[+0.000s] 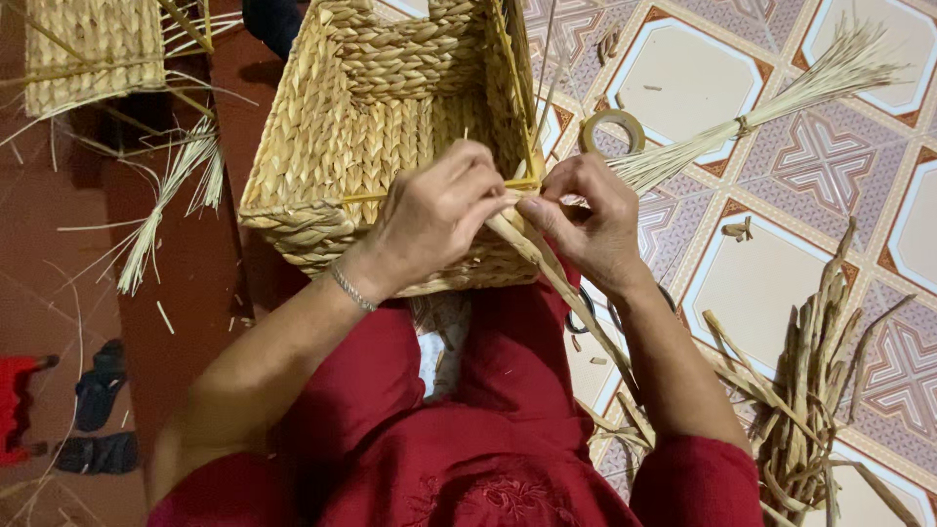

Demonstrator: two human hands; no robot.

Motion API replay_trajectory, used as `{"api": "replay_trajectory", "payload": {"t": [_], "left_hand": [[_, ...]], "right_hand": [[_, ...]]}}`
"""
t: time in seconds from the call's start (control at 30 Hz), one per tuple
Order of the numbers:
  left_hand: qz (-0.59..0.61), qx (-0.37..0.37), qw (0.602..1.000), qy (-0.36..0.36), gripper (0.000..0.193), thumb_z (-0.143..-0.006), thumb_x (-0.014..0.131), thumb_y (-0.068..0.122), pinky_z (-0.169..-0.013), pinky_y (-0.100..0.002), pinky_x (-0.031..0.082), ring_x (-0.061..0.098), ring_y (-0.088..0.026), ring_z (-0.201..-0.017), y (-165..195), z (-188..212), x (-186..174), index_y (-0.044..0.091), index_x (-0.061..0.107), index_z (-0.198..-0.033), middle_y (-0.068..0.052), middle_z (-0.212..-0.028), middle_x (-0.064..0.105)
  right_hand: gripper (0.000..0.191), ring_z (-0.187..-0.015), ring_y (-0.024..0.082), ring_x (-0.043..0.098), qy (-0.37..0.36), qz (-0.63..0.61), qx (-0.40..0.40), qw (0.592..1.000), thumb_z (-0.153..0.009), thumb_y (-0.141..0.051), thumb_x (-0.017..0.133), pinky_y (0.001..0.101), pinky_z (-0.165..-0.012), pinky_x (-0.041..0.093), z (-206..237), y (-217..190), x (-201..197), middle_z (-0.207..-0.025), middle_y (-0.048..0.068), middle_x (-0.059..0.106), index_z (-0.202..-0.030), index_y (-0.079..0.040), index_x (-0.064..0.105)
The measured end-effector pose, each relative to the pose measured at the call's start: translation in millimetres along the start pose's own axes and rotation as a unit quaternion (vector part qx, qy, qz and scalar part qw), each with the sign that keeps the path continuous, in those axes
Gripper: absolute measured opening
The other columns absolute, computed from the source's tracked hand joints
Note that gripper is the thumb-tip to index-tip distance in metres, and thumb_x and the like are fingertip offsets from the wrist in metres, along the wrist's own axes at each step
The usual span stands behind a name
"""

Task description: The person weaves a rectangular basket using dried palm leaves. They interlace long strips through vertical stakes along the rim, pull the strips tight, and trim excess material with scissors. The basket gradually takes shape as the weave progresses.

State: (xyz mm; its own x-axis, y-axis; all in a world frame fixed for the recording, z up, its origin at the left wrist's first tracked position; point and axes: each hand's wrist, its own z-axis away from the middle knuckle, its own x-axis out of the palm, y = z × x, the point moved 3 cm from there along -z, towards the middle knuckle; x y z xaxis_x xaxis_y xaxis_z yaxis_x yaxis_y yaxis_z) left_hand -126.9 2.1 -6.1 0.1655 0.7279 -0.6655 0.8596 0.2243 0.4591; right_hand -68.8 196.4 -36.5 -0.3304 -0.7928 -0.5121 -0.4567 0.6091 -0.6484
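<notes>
**A:** I'm watching from the head camera. The basket sits on the lap, its near corner turned toward me. My left hand lies over the rim, fingers curled shut, pinching a flat strand right at the corner. My right hand meets it there, thumb and forefinger closed on the same strand; the other fingers hang loose.

**B:** Where does the strand run?

**A:** From the corner down and to the right, across the red skirt toward the floor. Its far end is lost among the loose reeds on the tiles.

**B:** How would you handle this bit well?

**A:** I'd judge the grip should stay close to the rim, both pinches nearly touching, so the strand bends tight against the frame rod rather than bowing out. Keep it flat, not twisted. I'd also hold the basket steady with the left palm.

**B:** Anything nearby worth noting?

**A:** A tape roll lies on the tiles just behind the basket, beside a tied bundle of thin straw. A second basket is well apart, top left.
</notes>
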Motion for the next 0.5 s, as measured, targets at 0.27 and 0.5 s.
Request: {"api": "replay_trajectory", "payload": {"t": [0.27, 0.5], "left_hand": [[0.019, -0.189, 0.972, -0.138, 0.014, -0.087, 0.08, 0.013, -0.061, -0.03, 0.057, 0.069, -0.015, -0.065, -27, -22, 5, 0.005, 0.068, -0.09, -0.006, -0.077, 0.072], [0.044, -0.278, 0.916, -0.286, 0.02, -0.075, 0.087, 0.027, -0.067, -0.031, 0.057, 0.069, -0.014, -0.07, -41, -49, -1, 0.01, 0.078, -0.083, -0.003, -0.078, 0.075]], "right_hand": [[0.036, -0.061, 0.022, 0.06, 0.028, 0.173, -0.097, 0.98, -0.084, -0.026, 0.095, 0.0364, -0.055, 0.046, 33, -34, -14, -0.073, 0.006, 0.059, -0.086, -0.008, 0.063], [0.035, -0.074, 0.025, 0.068, -0.046, 0.193, -0.036, 0.979, -0.088, -0.023, 0.087, 0.0367, -0.064, 0.055, 64, -29, -11, -0.09, 0.009, 0.068, -0.109, -0.005, 0.067]]}}
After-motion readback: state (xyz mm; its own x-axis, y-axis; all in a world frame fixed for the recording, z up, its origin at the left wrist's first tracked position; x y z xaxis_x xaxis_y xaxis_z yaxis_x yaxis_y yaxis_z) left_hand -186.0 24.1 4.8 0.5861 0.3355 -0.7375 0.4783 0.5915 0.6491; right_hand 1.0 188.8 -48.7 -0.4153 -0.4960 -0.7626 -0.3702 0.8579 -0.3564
